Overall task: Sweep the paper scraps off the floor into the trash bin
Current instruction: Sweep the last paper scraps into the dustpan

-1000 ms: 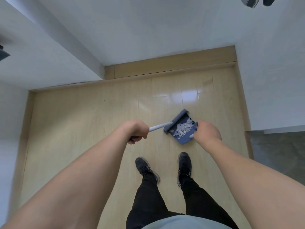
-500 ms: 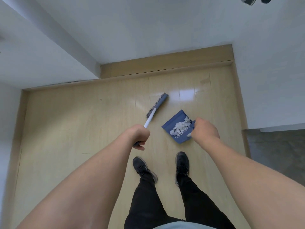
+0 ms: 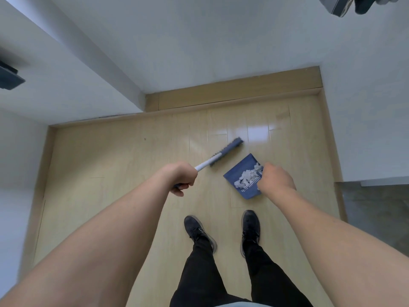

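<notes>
1. Collection looks done: the paper scraps sit heaped in the dustpan, and no loose bits show on the wooden floor in view. By my reading, the step in hand is the carry to the bin.
2. The left hand is curled tight round the white handle of the brush, bristle head pointing away and to the right, clear of the pan.
3. The right hand is clenched at the dustpan's near right edge; the handle itself is hidden under the fist, so the hold is presumed, not seen.
4. No trash bin is visible. The next move calls for turning to find it while keeping the pan level, since the scraps are light and lie near the open lip.
5. Materials: the pan is blue rigid plastic, a flat scoop with a pale comb ridge across it; the scraps are small, white, crumpled and irregular.
6. The floor is pale glossy plank, catching a bright reflection; white walls and a wooden skirting close the corner.
</notes>
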`<state>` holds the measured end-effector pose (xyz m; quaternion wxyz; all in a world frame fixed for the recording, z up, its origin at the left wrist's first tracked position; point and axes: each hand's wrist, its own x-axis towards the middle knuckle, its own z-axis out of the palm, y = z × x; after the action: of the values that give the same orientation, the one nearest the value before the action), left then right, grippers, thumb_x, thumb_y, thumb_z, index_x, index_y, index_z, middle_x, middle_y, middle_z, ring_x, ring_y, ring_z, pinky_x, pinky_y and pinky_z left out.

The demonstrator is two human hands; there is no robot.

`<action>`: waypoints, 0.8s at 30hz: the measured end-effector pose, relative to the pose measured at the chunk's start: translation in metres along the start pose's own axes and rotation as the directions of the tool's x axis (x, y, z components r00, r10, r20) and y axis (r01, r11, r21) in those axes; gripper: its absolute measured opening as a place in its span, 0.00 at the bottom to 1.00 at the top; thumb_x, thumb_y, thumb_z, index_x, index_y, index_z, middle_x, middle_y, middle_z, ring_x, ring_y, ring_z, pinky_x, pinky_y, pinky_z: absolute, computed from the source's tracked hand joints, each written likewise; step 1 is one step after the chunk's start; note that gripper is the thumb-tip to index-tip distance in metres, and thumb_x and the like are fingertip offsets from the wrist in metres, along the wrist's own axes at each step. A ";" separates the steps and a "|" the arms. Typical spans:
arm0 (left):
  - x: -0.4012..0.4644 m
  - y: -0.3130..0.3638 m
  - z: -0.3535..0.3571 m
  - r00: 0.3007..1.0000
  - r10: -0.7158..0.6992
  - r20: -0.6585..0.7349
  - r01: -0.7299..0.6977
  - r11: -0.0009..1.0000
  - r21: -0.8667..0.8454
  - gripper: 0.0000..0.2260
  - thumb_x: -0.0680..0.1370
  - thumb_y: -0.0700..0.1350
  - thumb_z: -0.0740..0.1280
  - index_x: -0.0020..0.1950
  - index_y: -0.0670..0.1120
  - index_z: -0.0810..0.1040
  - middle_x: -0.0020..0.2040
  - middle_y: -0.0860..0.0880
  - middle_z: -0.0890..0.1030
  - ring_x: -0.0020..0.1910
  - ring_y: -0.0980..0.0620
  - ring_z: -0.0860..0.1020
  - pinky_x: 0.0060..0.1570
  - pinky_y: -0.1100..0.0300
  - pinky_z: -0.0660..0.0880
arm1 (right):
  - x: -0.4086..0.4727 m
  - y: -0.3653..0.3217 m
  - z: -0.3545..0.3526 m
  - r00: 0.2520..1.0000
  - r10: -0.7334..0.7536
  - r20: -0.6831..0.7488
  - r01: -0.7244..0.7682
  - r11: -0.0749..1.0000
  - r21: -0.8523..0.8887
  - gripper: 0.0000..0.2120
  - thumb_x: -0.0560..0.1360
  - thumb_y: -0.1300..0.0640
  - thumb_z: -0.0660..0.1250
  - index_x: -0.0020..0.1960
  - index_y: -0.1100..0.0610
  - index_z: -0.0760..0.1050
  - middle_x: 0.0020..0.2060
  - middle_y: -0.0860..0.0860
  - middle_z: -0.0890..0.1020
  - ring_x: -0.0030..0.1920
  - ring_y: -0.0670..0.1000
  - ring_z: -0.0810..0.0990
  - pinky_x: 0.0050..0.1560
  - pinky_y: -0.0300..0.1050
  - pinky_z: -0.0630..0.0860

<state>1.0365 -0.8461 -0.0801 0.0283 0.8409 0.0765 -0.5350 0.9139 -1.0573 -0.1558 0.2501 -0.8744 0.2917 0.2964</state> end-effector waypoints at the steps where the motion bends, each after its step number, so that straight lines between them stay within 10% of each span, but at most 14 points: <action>1: 0.003 0.003 0.003 1.000 0.005 -0.022 -0.005 1.000 0.000 0.05 0.78 0.36 0.59 0.52 0.38 0.72 0.28 0.45 0.71 0.22 0.49 0.70 0.25 0.61 0.75 | 0.000 0.001 0.000 1.000 -0.004 -0.001 0.004 1.000 0.008 0.13 0.73 0.63 0.62 0.57 0.60 0.69 0.52 0.57 0.78 0.44 0.57 0.74 0.40 0.44 0.70; 24: -0.011 -0.001 0.065 0.989 0.022 0.144 -0.029 0.998 0.049 0.09 0.72 0.35 0.58 0.50 0.38 0.74 0.33 0.42 0.74 0.19 0.47 0.75 0.34 0.58 0.77 | -0.006 0.004 0.001 0.992 0.115 0.060 -0.116 0.993 0.021 0.04 0.74 0.59 0.65 0.48 0.55 0.71 0.44 0.54 0.76 0.46 0.57 0.78 0.42 0.44 0.72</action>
<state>0.9734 -0.8548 -0.0976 0.0192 0.8017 0.0497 -0.5953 0.9072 -1.0574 -0.1534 0.2514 -0.8438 0.3380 0.3324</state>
